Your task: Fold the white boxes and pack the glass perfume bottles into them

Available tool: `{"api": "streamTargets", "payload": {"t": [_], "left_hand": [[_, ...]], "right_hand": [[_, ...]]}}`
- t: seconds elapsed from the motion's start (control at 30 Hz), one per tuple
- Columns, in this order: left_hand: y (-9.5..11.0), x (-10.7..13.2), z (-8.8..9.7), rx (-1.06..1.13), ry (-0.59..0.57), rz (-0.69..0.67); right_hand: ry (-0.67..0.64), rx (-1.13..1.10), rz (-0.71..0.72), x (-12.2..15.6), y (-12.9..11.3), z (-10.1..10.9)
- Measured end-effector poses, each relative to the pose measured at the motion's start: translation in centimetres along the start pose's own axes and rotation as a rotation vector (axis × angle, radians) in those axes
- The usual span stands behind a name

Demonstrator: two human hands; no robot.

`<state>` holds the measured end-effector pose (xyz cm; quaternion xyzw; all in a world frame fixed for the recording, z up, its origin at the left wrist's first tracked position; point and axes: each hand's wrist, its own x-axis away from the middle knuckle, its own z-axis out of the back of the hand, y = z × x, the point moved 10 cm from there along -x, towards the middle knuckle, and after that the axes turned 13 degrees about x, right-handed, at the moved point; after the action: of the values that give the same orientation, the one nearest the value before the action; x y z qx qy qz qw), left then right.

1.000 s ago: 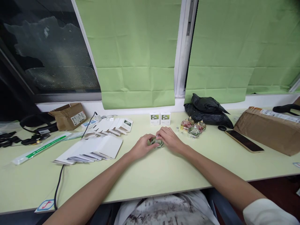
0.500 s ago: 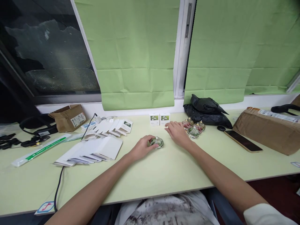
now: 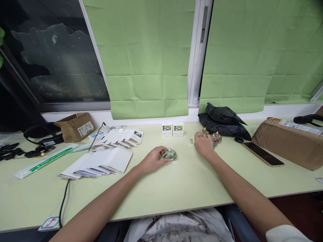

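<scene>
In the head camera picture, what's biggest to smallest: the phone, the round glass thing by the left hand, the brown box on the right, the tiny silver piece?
1. brown box
2. phone
3. round glass thing, partly behind fingers
4. silver piece

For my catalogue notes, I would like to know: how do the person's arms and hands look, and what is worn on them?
The left hand and right hand are without gloves, and I see no rings, watch or bracelet. Both forearms are bare. A plain white sleeve shows on the right arm; no left sleeve is in view.
</scene>
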<state>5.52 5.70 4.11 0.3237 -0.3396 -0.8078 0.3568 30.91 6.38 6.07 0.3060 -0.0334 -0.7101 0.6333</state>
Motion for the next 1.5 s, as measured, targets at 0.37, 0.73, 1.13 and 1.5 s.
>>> {"api": "streamTargets", "payload": {"t": [0.37,0.73,1.13,1.5], "left_hand": [[0.0,0.0,0.0,-0.023,-0.002,-0.009],[0.5,0.0,-0.2,-0.032,-0.032,-0.023],[0.8,0.1,-0.3,-0.034,-0.035,-0.03],[1.2,0.2,-0.5,-0.076,-0.053,-0.049]], "right_hand": [[-0.107,-0.015,0.026,0.2,-1.0,-0.5],[-0.101,-0.025,0.023,0.3,-1.4,-0.3],[0.283,-0.604,0.277,1.6,-5.0,6.8],[0.375,-1.098,0.393,3.4,-7.2,9.1]]}}
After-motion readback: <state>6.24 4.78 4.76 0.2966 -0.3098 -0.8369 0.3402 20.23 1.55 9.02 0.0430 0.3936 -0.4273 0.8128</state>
